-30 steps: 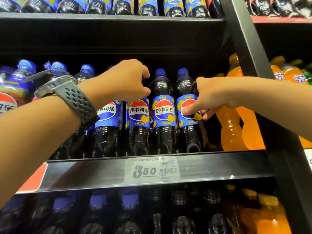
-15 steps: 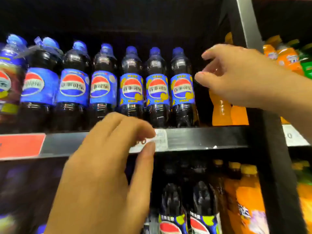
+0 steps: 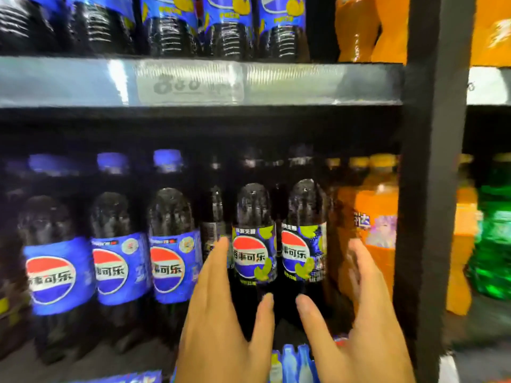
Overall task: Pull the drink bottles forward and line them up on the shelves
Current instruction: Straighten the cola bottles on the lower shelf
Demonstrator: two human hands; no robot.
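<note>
Two dark cola bottles [image 3: 279, 244] stand upright on the lower shelf [image 3: 83, 363], labels facing out, between both grips: left hand [image 3: 221, 322] and right hand [image 3: 359, 322], fingers straight and spread, holding nothing.

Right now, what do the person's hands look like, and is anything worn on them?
Both hands are bare: the left hand and right hand show no gloves, rings or sleeves. No watch or wristband is in view; the wrists run off the bottom edge.
</note>
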